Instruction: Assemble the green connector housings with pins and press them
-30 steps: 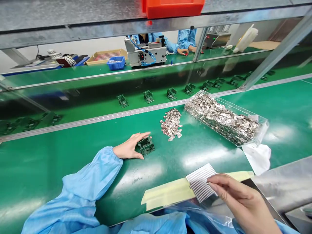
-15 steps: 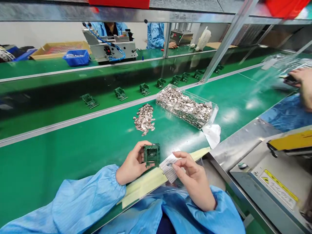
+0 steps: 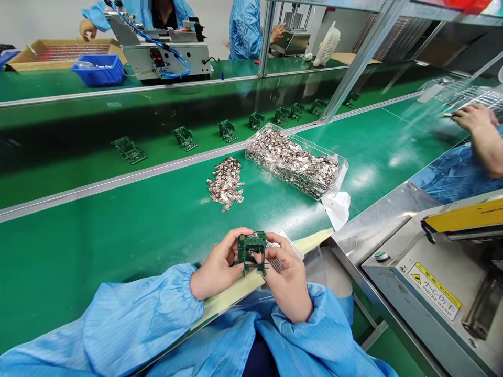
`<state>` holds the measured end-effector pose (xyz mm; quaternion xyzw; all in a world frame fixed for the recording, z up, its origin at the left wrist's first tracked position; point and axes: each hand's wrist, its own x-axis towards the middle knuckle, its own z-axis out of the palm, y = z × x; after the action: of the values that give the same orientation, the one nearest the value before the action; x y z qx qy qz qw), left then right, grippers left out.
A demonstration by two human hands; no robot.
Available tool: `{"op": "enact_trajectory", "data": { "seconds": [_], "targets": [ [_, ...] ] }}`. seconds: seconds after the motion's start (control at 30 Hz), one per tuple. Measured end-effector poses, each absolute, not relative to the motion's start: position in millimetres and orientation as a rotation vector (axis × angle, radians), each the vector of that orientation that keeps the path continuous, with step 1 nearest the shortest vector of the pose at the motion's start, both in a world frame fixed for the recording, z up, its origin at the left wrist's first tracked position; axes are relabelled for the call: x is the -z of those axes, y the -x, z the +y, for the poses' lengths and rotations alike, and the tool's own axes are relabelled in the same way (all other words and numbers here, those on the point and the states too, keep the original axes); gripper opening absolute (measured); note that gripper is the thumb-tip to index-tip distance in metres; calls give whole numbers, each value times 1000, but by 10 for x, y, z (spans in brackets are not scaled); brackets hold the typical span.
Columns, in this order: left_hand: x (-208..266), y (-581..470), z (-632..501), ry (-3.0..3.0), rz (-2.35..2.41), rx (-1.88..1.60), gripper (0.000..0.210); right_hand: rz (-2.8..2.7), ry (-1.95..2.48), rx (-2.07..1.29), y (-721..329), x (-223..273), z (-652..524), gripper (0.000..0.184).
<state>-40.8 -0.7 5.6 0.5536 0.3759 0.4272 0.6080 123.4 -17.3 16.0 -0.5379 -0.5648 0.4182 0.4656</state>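
Note:
Just above the bench edge, my left hand (image 3: 212, 269) is closed around the left side of a green plastic frame (image 3: 252, 242), an open boxy part with thin posts. My right hand (image 3: 288, 280) grips the frame's right side, its thumb reaching into the opening. Any small metal piece between those fingers is hidden. Beneath the hands, pale yellow tape (image 3: 231, 294) runs along the edge, and a white ribbed pad (image 3: 291, 244) shows partly behind my right fingers. A loose pile of small metal pieces (image 3: 226, 183) lies beyond on the green bench.
A clear plastic bin (image 3: 341, 177) heaped with similar metal pieces stands past the pile, white paper (image 3: 337, 208) at its corner. Several green frames (image 3: 184, 138) line the strip behind the metal rail. A machine (image 3: 428, 277) and a co-worker's hand (image 3: 477, 123) are at right.
My right hand has moved left from over the ribbed pad, where it pinched a small metal piece, onto the green frame. The camera view has tilted down slightly.

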Motion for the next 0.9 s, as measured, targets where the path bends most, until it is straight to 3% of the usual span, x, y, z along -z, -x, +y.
{"op": "enact_trajectory", "data": {
  "seconds": [0.33,0.6,0.9],
  "targets": [
    [37,464,-75,-1463,918,-969,36,-1347,1341,-926,-1183,-187,-202,13],
    [11,427,-134,-1475,1023,-1054,31,-1180,1289,-1159,-1142,-142,-236,11],
    [-33,436,-181,-1452,1067,-1054,31,-929,1204,-1312,-1101,-167,-246,24]
  ]
}}
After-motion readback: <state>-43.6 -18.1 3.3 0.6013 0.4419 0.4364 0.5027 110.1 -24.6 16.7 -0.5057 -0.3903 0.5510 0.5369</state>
